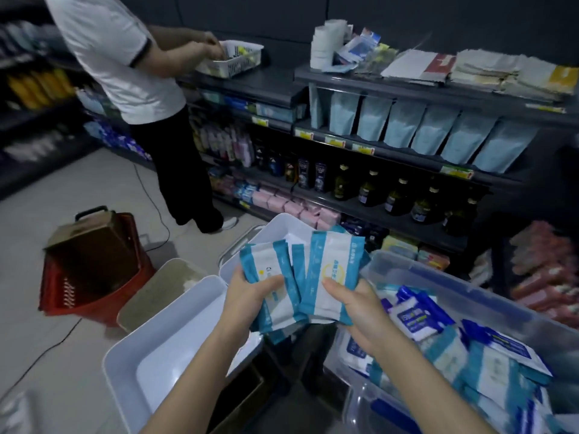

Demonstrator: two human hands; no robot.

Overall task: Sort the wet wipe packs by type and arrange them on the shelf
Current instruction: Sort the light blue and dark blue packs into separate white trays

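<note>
Left hand (250, 296) and right hand (354, 303) each grip teal-striped white wet wipe packs (329, 270), fanned out

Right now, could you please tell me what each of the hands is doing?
Left hand: holding teal packs.
Right hand: holding a teal pack.

Premises: retail shop. Dark tiered shelf unit (407, 160) carries yellow price labels (334, 140) on its edges, with rows of identical pale-blue pouches (401, 123) above dark bottles (369, 190). Red shopping basket (94, 300) on floor left of it.
</note>
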